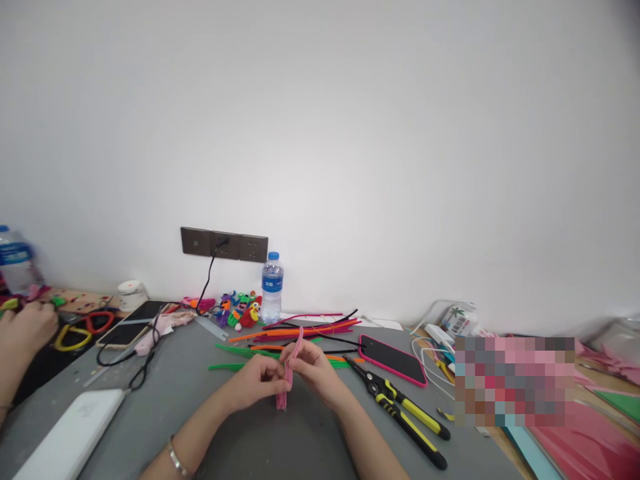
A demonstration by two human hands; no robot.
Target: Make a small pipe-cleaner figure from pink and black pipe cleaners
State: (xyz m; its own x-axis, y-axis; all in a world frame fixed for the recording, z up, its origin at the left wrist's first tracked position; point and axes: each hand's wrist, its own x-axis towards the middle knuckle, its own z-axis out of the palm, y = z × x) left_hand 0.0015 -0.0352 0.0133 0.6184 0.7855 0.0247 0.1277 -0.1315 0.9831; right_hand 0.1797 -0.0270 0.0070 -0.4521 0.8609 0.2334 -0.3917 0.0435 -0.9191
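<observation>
- The left hand (pixel 255 381) and the right hand (pixel 313 365) are meeting over the grey counter (pixel 280 440), both pinching a pink pipe cleaner (pixel 290 370) that is standing nearly upright between their fingers.
- Just beyond the hands, a spread of loose pipe cleaners (pixel 300 331) in orange, green, black and magenta is lying flat.
- Just right of the right hand, yellow-and-black pliers (pixel 405 415) are resting; past them a pink-cased phone (pixel 393 359) is lying face up.
- Farther back, a water bottle (pixel 272 287) is standing against the wall.
- Far off to the left, another person's hand (pixel 23 330) is working among coloured rings.
</observation>
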